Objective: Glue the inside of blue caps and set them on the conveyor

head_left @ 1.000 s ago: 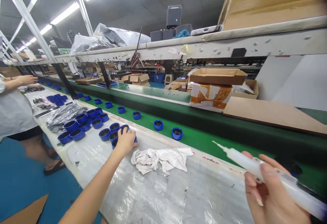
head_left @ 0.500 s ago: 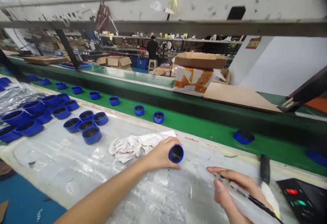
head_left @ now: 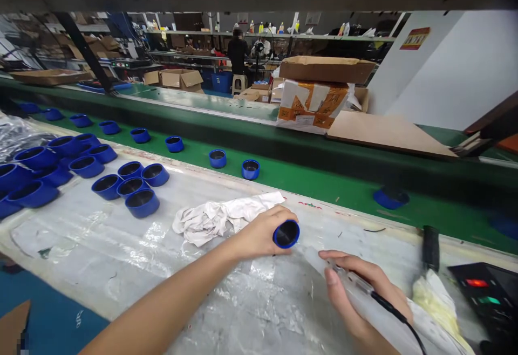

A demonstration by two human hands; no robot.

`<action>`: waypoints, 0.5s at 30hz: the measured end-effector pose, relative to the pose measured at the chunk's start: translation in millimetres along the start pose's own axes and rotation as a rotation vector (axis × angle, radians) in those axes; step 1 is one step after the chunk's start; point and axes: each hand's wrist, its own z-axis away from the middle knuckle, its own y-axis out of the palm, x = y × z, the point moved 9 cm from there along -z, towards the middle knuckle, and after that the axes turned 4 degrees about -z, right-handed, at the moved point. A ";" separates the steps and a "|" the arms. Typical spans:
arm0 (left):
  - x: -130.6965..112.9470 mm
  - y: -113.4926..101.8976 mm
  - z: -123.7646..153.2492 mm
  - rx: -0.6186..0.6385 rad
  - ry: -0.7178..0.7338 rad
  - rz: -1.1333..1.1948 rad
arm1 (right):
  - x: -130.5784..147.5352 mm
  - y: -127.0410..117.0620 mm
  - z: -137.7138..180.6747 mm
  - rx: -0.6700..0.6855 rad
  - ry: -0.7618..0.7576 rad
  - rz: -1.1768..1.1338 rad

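No wording can be read: characters are too blurred on a white carton's [head_left: 288, 93] orange tape [head_left: 338, 99] and a red-and-yellow sign [head_left: 415, 38], above and right of the carton.

The held blue cup [head_left: 298, 232] has a smooth, glossy rim around a dark interior, and the loose blue cups [head_left: 142, 204] share that hard sheen, though whether they are plastic or coated metal cannot be told. The dispenser [head_left: 314, 260] looks like smooth, translucent plastic, while the rumpled white wipe [head_left: 206, 220] is soft and matt, either cloth or paper. Shiny, wrinkled clear film covers the worktop [head_left: 121, 258], the green belt [head_left: 315, 188] appears smooth with a low sheen, and the open carton [head_left: 327, 69] is dull brown cardboard.
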 end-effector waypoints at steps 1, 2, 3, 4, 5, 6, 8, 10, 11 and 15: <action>0.2 0.0 0.1 0.003 -0.008 -0.004 | 0.5 -0.3 0.3 0.000 -0.005 0.006; 0.1 -0.1 0.2 0.005 -0.014 -0.007 | 1.1 -0.3 0.5 0.001 -0.011 0.010; -0.2 -0.1 0.3 0.008 -0.016 -0.008 | 2.0 -0.2 0.6 0.002 -0.018 0.013; -0.5 -0.2 0.4 0.009 -0.018 -0.008 | 2.9 0.0 0.7 0.002 -0.024 0.013; -0.7 -0.3 0.4 0.011 -0.019 -0.008 | 3.6 0.2 0.7 0.003 -0.029 0.010; -0.9 -0.2 0.5 0.014 -0.020 -0.007 | 4.2 0.5 0.7 0.005 -0.032 0.009; -1.1 -0.3 0.5 0.016 -0.019 -0.007 | 4.3 0.9 0.8 0.010 -0.032 0.009; -1.4 -0.4 0.3 0.015 -0.015 -0.005 | 3.9 1.1 1.0 0.018 -0.027 0.013; -1.3 -0.3 0.3 0.016 -0.015 -0.004 | 3.9 1.1 1.1 0.021 -0.025 0.014; 0.6 0.8 -0.2 0.031 -0.035 -0.008 | 5.8 1.4 1.9 0.037 -0.028 0.003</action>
